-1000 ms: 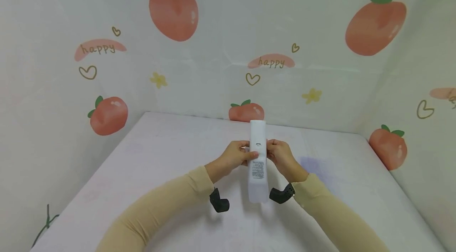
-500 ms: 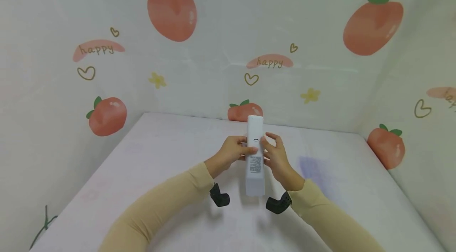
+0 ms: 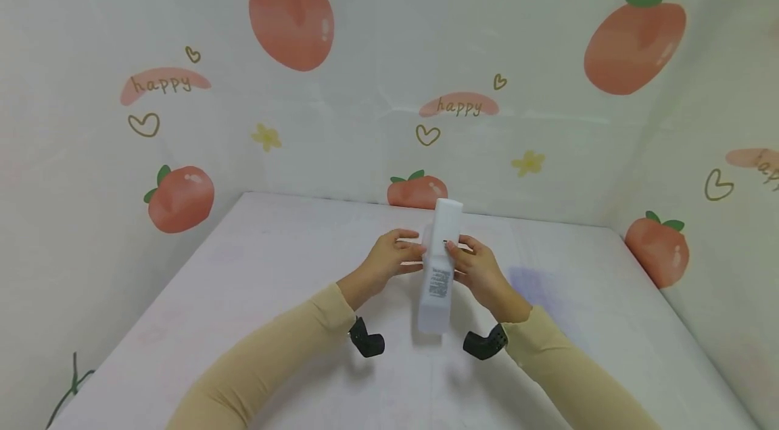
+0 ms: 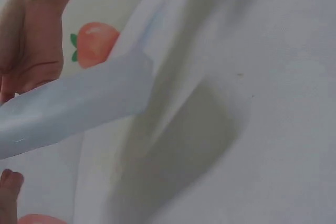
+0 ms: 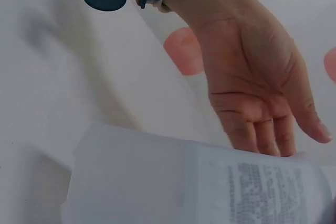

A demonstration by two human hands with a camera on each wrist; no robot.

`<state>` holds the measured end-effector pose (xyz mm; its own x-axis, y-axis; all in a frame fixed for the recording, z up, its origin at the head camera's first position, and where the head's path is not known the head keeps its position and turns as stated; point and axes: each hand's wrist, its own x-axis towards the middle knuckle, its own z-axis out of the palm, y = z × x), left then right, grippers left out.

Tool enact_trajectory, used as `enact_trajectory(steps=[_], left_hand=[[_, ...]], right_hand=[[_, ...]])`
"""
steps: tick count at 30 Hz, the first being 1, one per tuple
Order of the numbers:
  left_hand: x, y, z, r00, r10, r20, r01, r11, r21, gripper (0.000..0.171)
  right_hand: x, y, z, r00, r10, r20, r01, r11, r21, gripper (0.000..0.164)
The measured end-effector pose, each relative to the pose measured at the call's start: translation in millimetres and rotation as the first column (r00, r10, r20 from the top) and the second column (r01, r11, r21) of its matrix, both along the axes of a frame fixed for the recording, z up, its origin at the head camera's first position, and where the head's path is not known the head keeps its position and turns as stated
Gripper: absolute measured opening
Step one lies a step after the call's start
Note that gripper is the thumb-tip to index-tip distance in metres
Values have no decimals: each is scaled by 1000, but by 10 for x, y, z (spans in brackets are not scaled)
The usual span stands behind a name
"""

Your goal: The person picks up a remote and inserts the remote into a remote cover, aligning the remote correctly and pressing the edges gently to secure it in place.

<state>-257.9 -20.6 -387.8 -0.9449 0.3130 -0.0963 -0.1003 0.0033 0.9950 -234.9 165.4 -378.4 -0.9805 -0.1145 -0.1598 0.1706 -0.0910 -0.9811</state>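
White device [image 3: 439, 266], long axis steep in head view, top leaning right

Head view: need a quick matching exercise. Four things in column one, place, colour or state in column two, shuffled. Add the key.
Column one
1. white device
2. right hand
3. sleeves
4. wrist cameras

Column two
A. beige
B. between the right hand and the left hand
C. black
D. thumb on the device's face

Pairs: 1-B, 2-D, 3-A, 4-C
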Motion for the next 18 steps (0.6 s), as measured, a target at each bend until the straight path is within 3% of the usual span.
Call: enact_trajectory(steps=[4,8,13,18], left_hand=[[19,-5,-28,999,-18,40,18,1000,-9,27],[40,11,-39,999,35,37,-35,999,6,16],[-20,-2,-16,994,99,36,-99,995,-3,10],[-104,-6,52,988,119,96,-116,993,-31,8]], right_hand=[[2,8,-17,998,54,-28,-55,998,-12,46],[11,-10,-18,996,77,-46,-77,997,7,43],[26,-76,38,995,79,-64,-76,995,58,41],[66,-134,118,990,104,-91,-86,980,179,43]])
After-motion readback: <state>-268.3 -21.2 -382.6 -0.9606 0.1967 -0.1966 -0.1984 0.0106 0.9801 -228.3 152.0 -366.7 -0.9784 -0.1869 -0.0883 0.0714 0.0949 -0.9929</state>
